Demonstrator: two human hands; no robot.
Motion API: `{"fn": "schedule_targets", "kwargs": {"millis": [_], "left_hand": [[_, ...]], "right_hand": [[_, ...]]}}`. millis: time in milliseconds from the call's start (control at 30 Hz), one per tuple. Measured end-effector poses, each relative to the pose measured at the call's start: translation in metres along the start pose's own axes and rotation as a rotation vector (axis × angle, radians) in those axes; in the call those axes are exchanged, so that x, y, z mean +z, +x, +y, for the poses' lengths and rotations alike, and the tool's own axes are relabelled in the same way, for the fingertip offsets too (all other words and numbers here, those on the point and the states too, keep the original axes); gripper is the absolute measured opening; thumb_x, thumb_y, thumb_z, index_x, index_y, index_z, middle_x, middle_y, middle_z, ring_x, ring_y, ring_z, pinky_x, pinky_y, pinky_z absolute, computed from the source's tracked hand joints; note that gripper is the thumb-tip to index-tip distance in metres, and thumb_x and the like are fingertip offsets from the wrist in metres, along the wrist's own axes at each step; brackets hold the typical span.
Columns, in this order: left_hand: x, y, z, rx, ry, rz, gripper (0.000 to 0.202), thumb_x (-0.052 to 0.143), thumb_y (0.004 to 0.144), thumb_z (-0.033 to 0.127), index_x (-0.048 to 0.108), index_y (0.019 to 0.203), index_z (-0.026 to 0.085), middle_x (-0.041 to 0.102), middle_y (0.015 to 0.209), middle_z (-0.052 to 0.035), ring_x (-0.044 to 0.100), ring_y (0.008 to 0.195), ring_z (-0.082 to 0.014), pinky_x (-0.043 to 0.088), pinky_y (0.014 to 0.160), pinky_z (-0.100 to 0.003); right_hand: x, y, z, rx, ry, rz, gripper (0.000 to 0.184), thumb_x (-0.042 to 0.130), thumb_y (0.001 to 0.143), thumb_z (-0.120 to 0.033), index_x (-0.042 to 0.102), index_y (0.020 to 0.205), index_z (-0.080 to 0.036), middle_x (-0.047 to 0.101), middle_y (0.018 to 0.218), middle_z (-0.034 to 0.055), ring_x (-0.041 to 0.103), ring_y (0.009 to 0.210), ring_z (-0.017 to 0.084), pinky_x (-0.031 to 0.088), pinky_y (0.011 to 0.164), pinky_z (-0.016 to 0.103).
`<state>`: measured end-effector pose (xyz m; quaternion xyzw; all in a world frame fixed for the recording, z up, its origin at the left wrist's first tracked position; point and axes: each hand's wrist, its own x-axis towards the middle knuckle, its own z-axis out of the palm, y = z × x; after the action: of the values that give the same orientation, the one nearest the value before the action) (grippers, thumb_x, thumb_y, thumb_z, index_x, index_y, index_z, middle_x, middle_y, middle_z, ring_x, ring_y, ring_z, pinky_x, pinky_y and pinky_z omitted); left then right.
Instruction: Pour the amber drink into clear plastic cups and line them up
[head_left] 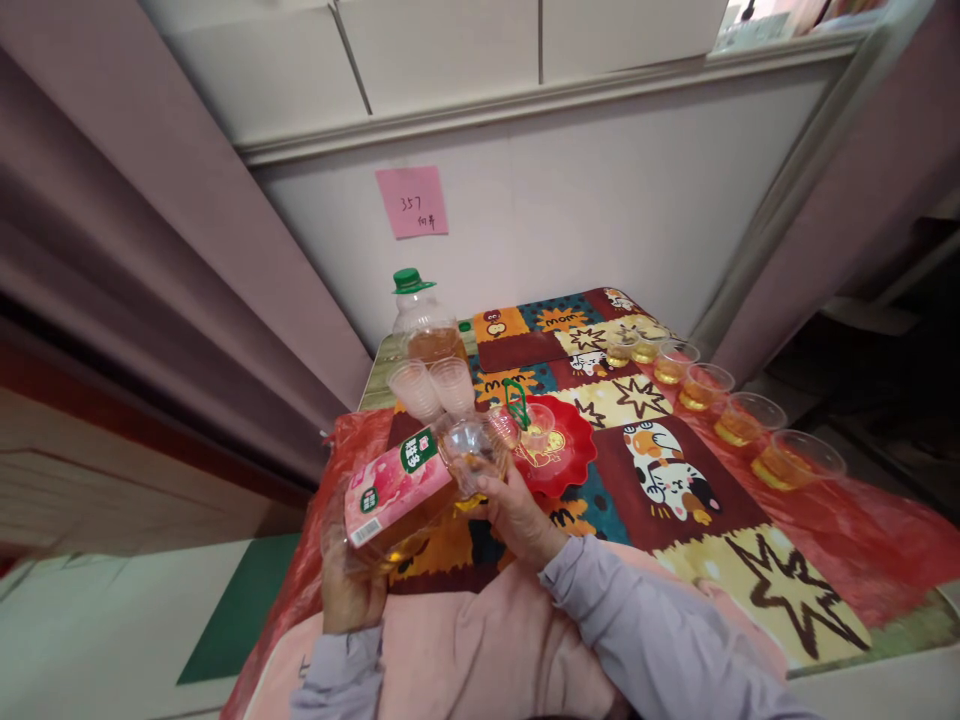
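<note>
A large clear juice bottle with a pink label [401, 480] lies tilted across both hands, its neck toward the right. My left hand [351, 592] is closed around the base end, with its fingers partly hidden behind the bottle. Near the shoulder and neck, my right hand [517, 510] grips the same bottle from below. Some yellowish liquid shows along its lower side. Just past the neck, a clear plastic cup [537, 424] stands on a red scalloped plate [574, 455]. A green loop-shaped handle [516, 402] is seen beside the neck. Whether liquid is flowing, I cannot tell.
Behind the held bottle are two stacks of clear cups [452, 385] and a green-capped bottle [429, 330] of amber liquid. Several cups of yellow liquid [787, 468] line the table's right side. A patterned mat [690, 470] lies over red plastic sheeting [889, 530].
</note>
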<state>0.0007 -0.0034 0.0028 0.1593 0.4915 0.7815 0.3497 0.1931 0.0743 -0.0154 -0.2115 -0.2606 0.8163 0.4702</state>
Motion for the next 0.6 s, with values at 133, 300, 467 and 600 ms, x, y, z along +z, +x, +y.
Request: {"fn": "schedule_targets", "kwargs": {"millis": [133, 300, 467, 600], "left_hand": [[0.0016, 0.0011, -0.001, 0.048, -0.034, -0.001, 0.048, 0.091, 0.078, 0.04, 0.08, 0.121, 0.023, 0.083, 0.12, -0.0064, 0.08, 0.099, -0.0254, 0.068, 0.089, -0.036], [0.0013, 0.002, -0.0019, 0.059, -0.007, -0.003, 0.051, 0.093, 0.075, 0.04, 0.081, 0.121, 0.023, 0.083, 0.123, -0.0073, 0.08, 0.102, -0.0263, 0.068, 0.083, -0.032], [0.0014, 0.0003, -0.0005, 0.066, 0.003, -0.025, 0.047, 0.088, 0.081, 0.036, 0.079, 0.126, 0.026, 0.081, 0.129, -0.0075, 0.079, 0.11, -0.0296, 0.069, 0.085, -0.037], [0.0007, 0.0, -0.0016, 0.063, 0.015, -0.002, 0.044, 0.084, 0.084, 0.033, 0.079, 0.127, 0.024, 0.08, 0.132, -0.008, 0.078, 0.114, -0.0314, 0.068, 0.084, -0.038]], "right_hand": [[0.0001, 0.0003, 0.0004, -0.006, 0.008, -0.004, 0.072, 0.093, 0.073, -0.041, 0.06, 0.136, -0.031, 0.077, 0.13, 0.0051, 0.077, 0.098, 0.022, 0.069, 0.069, 0.033], [0.0007, -0.0001, -0.0008, 0.0, 0.004, -0.006, 0.069, 0.094, 0.072, -0.041, 0.062, 0.133, -0.031, 0.076, 0.132, 0.0044, 0.076, 0.096, 0.021, 0.068, 0.068, 0.031], [0.0019, -0.0013, -0.0026, -0.009, 0.018, -0.013, 0.074, 0.094, 0.073, -0.041, 0.058, 0.137, -0.033, 0.077, 0.131, 0.0038, 0.077, 0.098, 0.022, 0.069, 0.07, 0.033], [0.0041, -0.0026, -0.0052, -0.015, 0.02, -0.027, 0.074, 0.092, 0.074, -0.041, 0.058, 0.139, -0.034, 0.077, 0.129, 0.003, 0.077, 0.102, 0.023, 0.07, 0.072, 0.035]]}}
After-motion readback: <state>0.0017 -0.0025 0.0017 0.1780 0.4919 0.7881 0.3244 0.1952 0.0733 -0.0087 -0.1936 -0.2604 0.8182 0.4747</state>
